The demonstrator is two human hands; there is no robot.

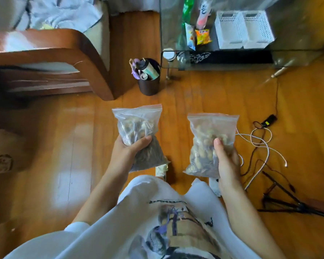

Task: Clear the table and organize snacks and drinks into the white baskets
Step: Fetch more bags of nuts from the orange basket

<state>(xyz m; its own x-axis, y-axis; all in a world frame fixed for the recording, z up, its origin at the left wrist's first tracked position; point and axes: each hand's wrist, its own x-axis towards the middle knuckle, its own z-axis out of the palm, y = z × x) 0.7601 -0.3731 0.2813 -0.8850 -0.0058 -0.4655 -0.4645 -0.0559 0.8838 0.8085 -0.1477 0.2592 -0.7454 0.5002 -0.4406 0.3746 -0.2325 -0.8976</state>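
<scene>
A glass worktop (241, 55) filled the upper right of the frame, and on it two white baskets (244, 30) stood side by side, touching. Just left of them lay an orange snack packet (202, 36), a blue-and-white packet (190, 35), a pink-and-white pack (203, 15) and a green bottle (186, 11) (all blurred, so no labels could be read). Below the worktop's left corner a dark bin (149, 79) stood on the wooden floor (67, 139), stuffed with cans and wrappers. A wooden sofa arm (51, 58) took up the upper left. At the right of the frame white and dark cables (260, 144) lay tangled on the floor, with a black tripod (295, 204) near the lower right edge.

In the centre, well apart from the baskets, the person held two clear zip bags over the floor. The left hand (128, 154) gripped the left bag (137, 126) low down, thumb across the front, fingers hidden behind it; the bag held pale nuts above and something dark below. The right hand (227, 161) clamped the right bag (208, 143) of peanuts along its right edge, thumb pressed on the front and fingers curled behind. Both bags stood upright with seals uppermost, the two near each other but not touching, above the person's white clothing (157, 212).
</scene>
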